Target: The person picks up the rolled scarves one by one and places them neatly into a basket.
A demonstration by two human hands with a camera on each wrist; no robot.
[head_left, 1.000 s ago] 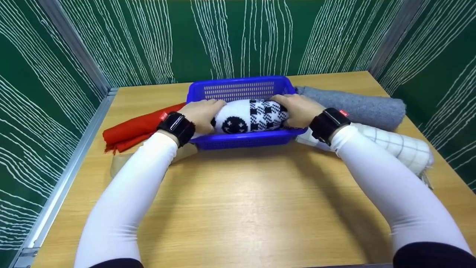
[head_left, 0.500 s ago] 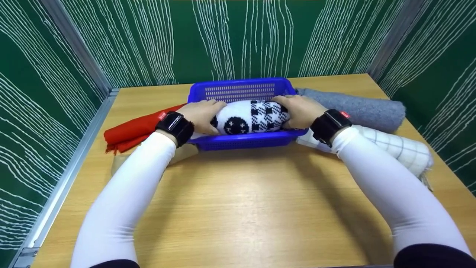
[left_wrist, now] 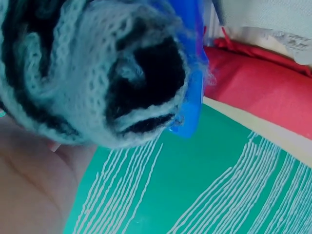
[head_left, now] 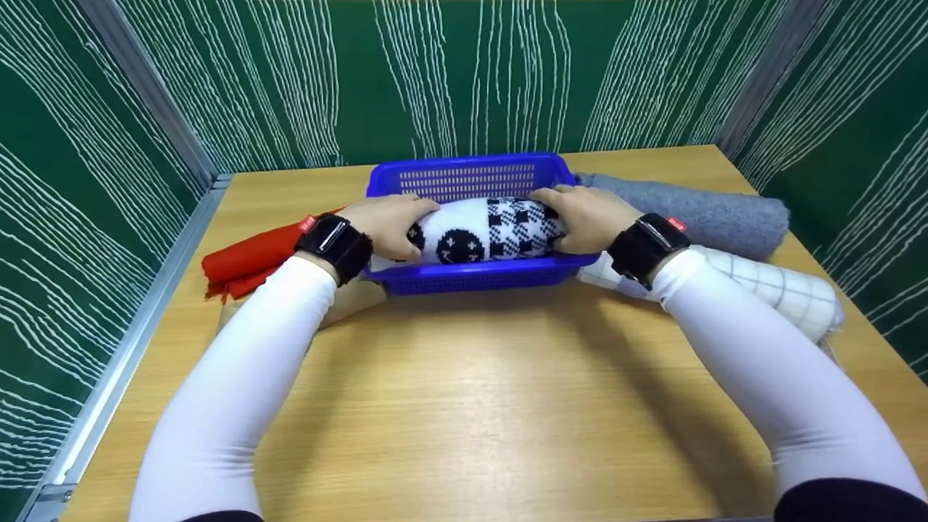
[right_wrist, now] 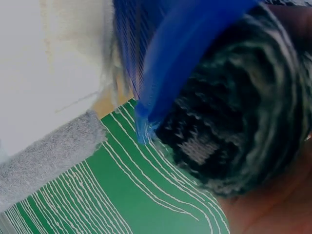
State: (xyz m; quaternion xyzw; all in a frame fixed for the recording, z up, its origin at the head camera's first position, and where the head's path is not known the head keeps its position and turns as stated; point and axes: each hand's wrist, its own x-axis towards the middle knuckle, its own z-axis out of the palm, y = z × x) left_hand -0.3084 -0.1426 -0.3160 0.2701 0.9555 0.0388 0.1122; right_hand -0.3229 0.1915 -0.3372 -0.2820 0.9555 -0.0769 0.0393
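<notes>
A rolled-up black and white knitted scarf (head_left: 500, 228) lies lengthwise inside the blue plastic basket (head_left: 478, 270), close to its near rim. Plain white with a round black motif covers its left part, and houndstooth check its right part. My left hand (head_left: 384, 221) grips the left end, thumb on the near side and fingers over the top. Around the right end curls my right hand (head_left: 587, 217). The left wrist view shows the coiled end of the scarf (left_wrist: 92, 73) beside my palm. The coiled other end (right_wrist: 234, 107) fills much of the right wrist view, next to the basket rim.
Left of the basket lie a red fringed roll (head_left: 254, 254) and a beige roll (head_left: 355, 301), partly under my left arm. A grey roll (head_left: 710, 217) and a white checked roll (head_left: 790, 286) lie right. Green walls (head_left: 493, 80) with white lines enclose the wooden table (head_left: 464, 406).
My left hand has shifted slightly left along the scarf's end. The right hand stays nearly where it was, and the scarf remains in the basket.
</notes>
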